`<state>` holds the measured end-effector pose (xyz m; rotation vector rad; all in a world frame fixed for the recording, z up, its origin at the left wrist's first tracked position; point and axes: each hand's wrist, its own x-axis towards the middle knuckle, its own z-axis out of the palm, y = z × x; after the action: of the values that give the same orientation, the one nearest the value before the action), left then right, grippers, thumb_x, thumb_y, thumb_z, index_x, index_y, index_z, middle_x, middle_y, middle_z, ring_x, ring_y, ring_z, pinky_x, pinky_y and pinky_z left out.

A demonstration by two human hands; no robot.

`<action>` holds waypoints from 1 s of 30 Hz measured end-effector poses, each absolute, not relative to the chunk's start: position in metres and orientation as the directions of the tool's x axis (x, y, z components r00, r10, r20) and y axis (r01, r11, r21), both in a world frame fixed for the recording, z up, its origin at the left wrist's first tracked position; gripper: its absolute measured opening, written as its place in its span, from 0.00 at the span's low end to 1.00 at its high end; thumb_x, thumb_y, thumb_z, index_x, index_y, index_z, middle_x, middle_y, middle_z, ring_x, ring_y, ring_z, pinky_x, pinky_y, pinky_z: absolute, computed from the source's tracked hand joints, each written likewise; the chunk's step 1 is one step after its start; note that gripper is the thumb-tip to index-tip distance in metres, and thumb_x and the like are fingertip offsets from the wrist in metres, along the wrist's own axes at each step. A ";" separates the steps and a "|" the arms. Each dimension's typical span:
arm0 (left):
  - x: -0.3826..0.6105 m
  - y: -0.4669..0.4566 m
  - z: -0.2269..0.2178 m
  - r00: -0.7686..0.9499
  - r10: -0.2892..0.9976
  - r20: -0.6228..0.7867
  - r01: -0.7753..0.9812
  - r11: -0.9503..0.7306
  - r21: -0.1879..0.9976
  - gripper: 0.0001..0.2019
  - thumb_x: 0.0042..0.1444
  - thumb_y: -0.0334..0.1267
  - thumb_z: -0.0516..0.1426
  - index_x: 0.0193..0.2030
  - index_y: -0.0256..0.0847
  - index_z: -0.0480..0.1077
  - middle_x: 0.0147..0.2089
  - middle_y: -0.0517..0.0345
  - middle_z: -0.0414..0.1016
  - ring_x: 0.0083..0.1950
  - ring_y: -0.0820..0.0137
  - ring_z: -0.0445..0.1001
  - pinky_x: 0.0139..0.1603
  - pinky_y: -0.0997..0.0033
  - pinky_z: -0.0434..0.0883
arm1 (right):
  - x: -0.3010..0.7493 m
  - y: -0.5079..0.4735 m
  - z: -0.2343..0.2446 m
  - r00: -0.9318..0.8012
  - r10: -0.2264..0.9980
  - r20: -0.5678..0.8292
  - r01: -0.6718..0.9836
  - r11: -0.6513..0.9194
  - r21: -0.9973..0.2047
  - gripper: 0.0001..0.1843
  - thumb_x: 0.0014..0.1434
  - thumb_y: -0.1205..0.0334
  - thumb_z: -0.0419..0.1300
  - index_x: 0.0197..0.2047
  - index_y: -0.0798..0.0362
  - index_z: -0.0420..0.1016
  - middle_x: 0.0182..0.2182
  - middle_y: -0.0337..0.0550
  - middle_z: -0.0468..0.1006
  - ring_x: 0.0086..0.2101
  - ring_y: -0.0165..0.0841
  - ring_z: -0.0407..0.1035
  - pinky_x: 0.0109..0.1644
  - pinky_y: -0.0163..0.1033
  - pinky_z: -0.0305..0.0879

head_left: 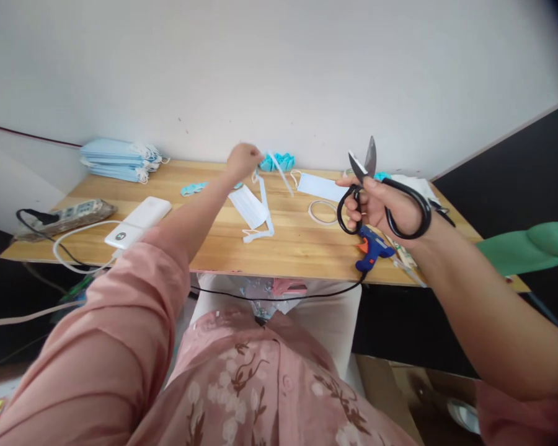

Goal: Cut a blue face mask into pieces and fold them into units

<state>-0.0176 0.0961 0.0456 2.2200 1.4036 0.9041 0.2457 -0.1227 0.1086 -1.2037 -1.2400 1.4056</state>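
My left hand (244,162) is raised near the back of the table, its fingertips pinched on a thin white strip (281,173) that slants down to the right. My right hand (376,201) holds a pair of scissors (366,166) with black loop handles; the blades point up and stand apart, away from the strip. Below the left hand lies a light blue face mask (248,206), beside a folded pale band (264,201). Another face mask (320,186) lies left of the scissors. Behind the strip sits a bunched turquoise piece (279,162).
A stack of face masks (118,160) stands at the back left. Nearer are a white power bank (139,222) and a power strip (74,217) with cables. A blue glue gun (374,248) lies near the front edge, right of a white ring (322,212). A green object (530,248) juts in at right.
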 end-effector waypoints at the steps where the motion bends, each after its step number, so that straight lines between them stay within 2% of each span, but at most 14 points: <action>1: -0.022 0.098 0.062 0.163 0.914 0.373 0.644 -0.385 0.662 0.06 0.56 0.33 0.55 0.30 0.36 0.72 0.27 0.53 0.73 0.36 0.66 0.71 0.39 0.67 0.65 | 0.248 -0.123 0.107 -0.131 0.985 -0.112 -0.020 -0.116 -0.993 0.18 0.62 0.49 0.61 0.48 0.53 0.73 0.26 0.37 0.67 0.25 0.28 0.61 0.28 0.37 0.65; 3: -0.028 0.089 0.097 0.045 0.903 0.427 0.522 -0.386 0.760 0.07 0.59 0.35 0.55 0.32 0.37 0.70 0.27 0.57 0.72 0.33 0.70 0.70 0.38 0.69 0.65 | 0.251 -0.122 0.105 -0.096 0.987 -0.131 -0.023 -0.134 -0.991 0.17 0.63 0.51 0.59 0.49 0.53 0.73 0.27 0.38 0.67 0.25 0.28 0.60 0.28 0.37 0.65; 6: -0.032 0.053 0.141 0.013 0.908 0.419 0.365 -0.395 0.843 0.06 0.61 0.34 0.55 0.32 0.36 0.67 0.27 0.63 0.71 0.30 0.77 0.68 0.39 0.73 0.65 | 0.251 -0.117 0.105 -0.052 0.986 -0.156 -0.010 -0.156 -0.988 0.14 0.64 0.53 0.57 0.48 0.52 0.71 0.27 0.37 0.67 0.25 0.28 0.61 0.28 0.37 0.65; 8: -0.035 0.026 0.162 0.030 0.917 0.398 0.249 -0.392 0.885 0.07 0.62 0.33 0.55 0.33 0.35 0.66 0.27 0.66 0.70 0.29 0.82 0.67 0.41 0.74 0.65 | 0.250 -0.114 0.107 -0.041 0.986 -0.161 0.005 -0.161 -0.987 0.14 0.65 0.53 0.56 0.49 0.51 0.70 0.28 0.37 0.67 0.25 0.28 0.62 0.29 0.37 0.65; 11: -0.042 -0.007 0.181 0.174 0.891 0.419 0.053 -0.434 0.900 0.07 0.64 0.35 0.53 0.36 0.34 0.65 0.31 0.67 0.70 0.32 0.83 0.71 0.45 0.73 0.65 | 0.249 -0.110 0.108 -0.020 0.989 -0.150 0.023 -0.149 -0.989 0.14 0.66 0.55 0.55 0.51 0.52 0.69 0.28 0.37 0.68 0.25 0.28 0.64 0.30 0.36 0.65; 15: -0.057 -0.043 0.189 0.244 0.846 0.474 -0.141 -0.453 0.880 0.10 0.68 0.34 0.49 0.34 0.39 0.61 0.27 0.69 0.66 0.28 0.81 0.70 0.39 0.76 0.67 | 0.253 -0.106 0.103 -0.011 0.991 -0.136 0.022 -0.135 -0.991 0.15 0.64 0.54 0.58 0.51 0.51 0.69 0.29 0.37 0.69 0.25 0.29 0.65 0.30 0.36 0.66; 16: -0.060 -0.054 0.184 0.235 0.847 0.477 -0.156 -0.452 0.879 0.11 0.69 0.35 0.49 0.33 0.40 0.60 0.25 0.68 0.66 0.25 0.80 0.68 0.34 0.77 0.66 | 0.254 -0.106 0.099 -0.013 0.991 -0.137 0.035 -0.136 -0.990 0.16 0.63 0.53 0.58 0.51 0.51 0.70 0.29 0.37 0.69 0.25 0.29 0.65 0.31 0.37 0.67; 18: -0.063 -0.075 0.164 0.215 0.887 0.409 -0.058 -0.406 0.912 0.10 0.69 0.37 0.49 0.34 0.41 0.62 0.24 0.68 0.65 0.22 0.79 0.66 0.27 0.78 0.64 | 0.256 -0.104 0.091 -0.032 0.991 -0.131 0.094 -0.127 -0.987 0.18 0.61 0.51 0.60 0.51 0.51 0.70 0.28 0.38 0.70 0.25 0.31 0.66 0.30 0.38 0.67; 21: -0.060 -0.105 0.109 0.240 0.931 0.275 0.098 -0.305 0.947 0.10 0.65 0.44 0.56 0.36 0.41 0.65 0.24 0.64 0.69 0.22 0.75 0.70 0.25 0.75 0.66 | 0.249 -0.100 0.079 -0.104 0.992 -0.076 0.280 -0.044 -0.959 0.22 0.59 0.47 0.61 0.52 0.51 0.70 0.29 0.40 0.72 0.25 0.32 0.66 0.30 0.38 0.67; 23: -0.053 -0.123 0.067 0.377 0.914 0.151 0.144 -0.219 0.965 0.12 0.61 0.46 0.59 0.36 0.40 0.68 0.27 0.60 0.74 0.26 0.73 0.73 0.29 0.73 0.70 | 0.236 -0.094 0.072 -0.189 0.982 -0.031 0.455 0.059 -0.888 0.25 0.59 0.45 0.61 0.53 0.51 0.71 0.31 0.42 0.75 0.26 0.32 0.67 0.30 0.38 0.66; 24: -0.049 -0.132 0.048 0.412 0.904 0.117 0.161 -0.198 0.967 0.12 0.60 0.46 0.59 0.36 0.39 0.69 0.27 0.58 0.75 0.27 0.73 0.74 0.30 0.73 0.70 | 0.225 -0.089 0.069 -0.239 0.971 -0.026 0.547 0.113 -0.829 0.26 0.57 0.45 0.62 0.52 0.53 0.71 0.31 0.43 0.76 0.26 0.33 0.68 0.30 0.38 0.65; 27: -0.036 -0.164 0.006 0.524 0.851 0.035 0.282 -0.211 0.936 0.10 0.60 0.43 0.58 0.36 0.38 0.72 0.31 0.56 0.79 0.31 0.72 0.75 0.34 0.74 0.70 | 0.181 -0.072 0.061 -0.355 0.934 0.050 0.758 0.318 -0.570 0.24 0.58 0.49 0.64 0.53 0.54 0.73 0.38 0.48 0.80 0.35 0.38 0.74 0.38 0.39 0.66; 30: -0.027 -0.193 -0.024 0.667 0.745 0.003 0.310 -0.281 0.908 0.08 0.62 0.37 0.55 0.39 0.40 0.76 0.37 0.57 0.81 0.38 0.71 0.77 0.41 0.75 0.70 | 0.134 -0.052 0.054 -0.431 0.901 0.048 0.846 0.422 -0.326 0.20 0.60 0.54 0.61 0.53 0.53 0.75 0.43 0.52 0.82 0.41 0.45 0.76 0.41 0.41 0.64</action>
<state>-0.0270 -0.1933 -0.0244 1.8668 0.8317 0.5366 0.1337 -0.0522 0.0542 -1.5363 -2.4603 0.3748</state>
